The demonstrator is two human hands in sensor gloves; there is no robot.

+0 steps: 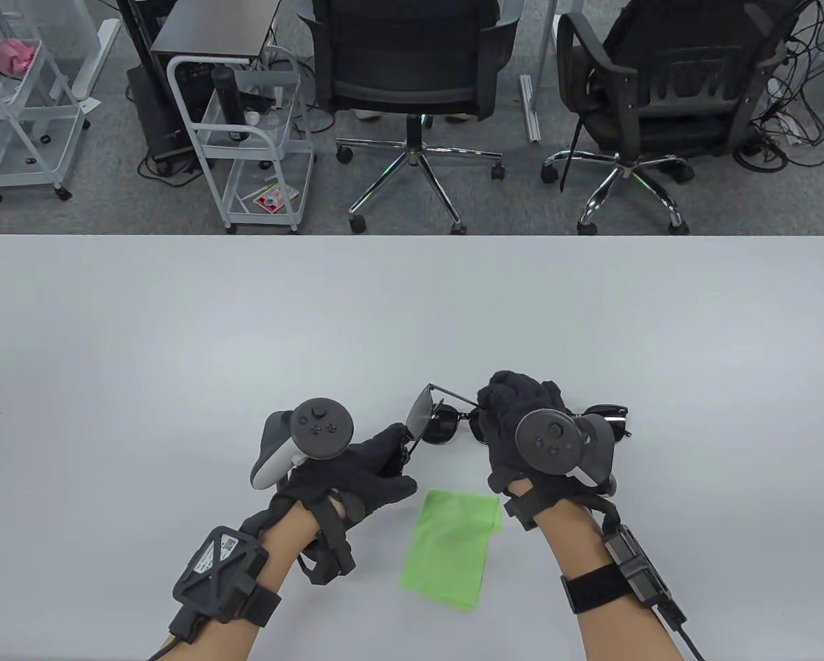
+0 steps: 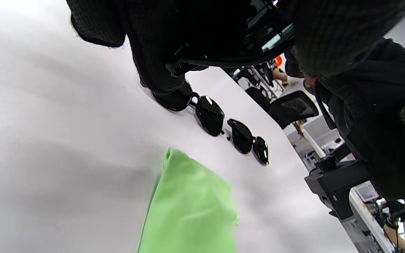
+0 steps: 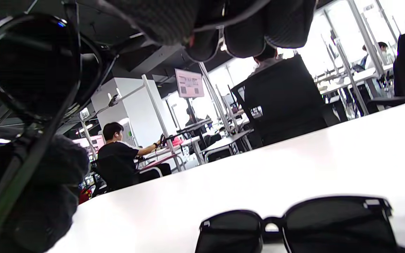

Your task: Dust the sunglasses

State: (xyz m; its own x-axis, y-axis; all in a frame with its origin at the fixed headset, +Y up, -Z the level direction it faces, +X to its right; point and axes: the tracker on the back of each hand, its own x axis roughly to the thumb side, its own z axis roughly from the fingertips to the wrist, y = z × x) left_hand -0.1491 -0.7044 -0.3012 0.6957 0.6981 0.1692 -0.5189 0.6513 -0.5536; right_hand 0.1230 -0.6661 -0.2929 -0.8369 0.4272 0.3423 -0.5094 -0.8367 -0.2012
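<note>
A thin wire-framed pair of sunglasses [image 1: 422,418] is held just above the table between both hands. My left hand [image 1: 401,447] pinches its left end by the lens. My right hand [image 1: 498,403] grips its other end, fingers curled round the wire. In the right wrist view one dark lens [image 3: 30,59] hangs at the top left and the wire crosses my fingers [image 3: 244,31]. A green cloth [image 1: 453,544] lies flat on the table between my wrists, untouched; it also shows in the left wrist view [image 2: 192,203].
Two other black pairs lie on the white table [image 1: 177,344]: one under the held pair [image 1: 449,428] [image 2: 209,116], one behind my right hand [image 1: 608,415] [image 2: 248,140] [image 3: 294,225]. Office chairs [image 1: 412,69] and carts [image 1: 246,138] stand beyond the far edge.
</note>
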